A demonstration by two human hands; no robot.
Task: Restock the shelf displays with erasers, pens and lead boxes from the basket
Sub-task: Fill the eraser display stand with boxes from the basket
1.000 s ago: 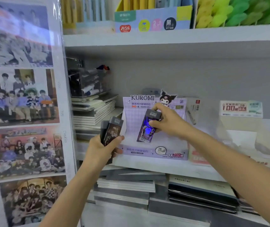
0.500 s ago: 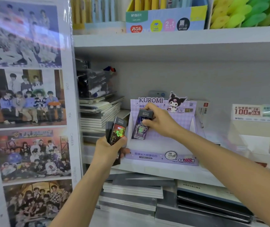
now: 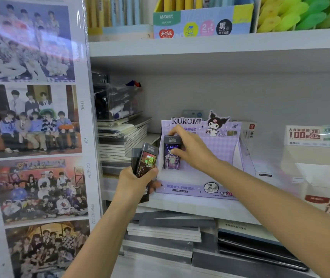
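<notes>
Shelf (image 3: 180, 205) | right hand (image 3: 192, 149) pinches dark upright lead box (image 3: 170, 163) | left hand (image 3: 134, 183) grips spare boxes (image 3: 147, 161)

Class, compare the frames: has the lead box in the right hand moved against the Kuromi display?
Yes: the lead box has shifted left, to the Kuromi display's left wall.

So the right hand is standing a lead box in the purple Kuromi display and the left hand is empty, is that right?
Not quite. The left hand isn't empty: it grips a few spare lead boxes, as the head view shows. The rest holds: the right hand is standing a lead box upright in the purple Kuromi display.
</notes>
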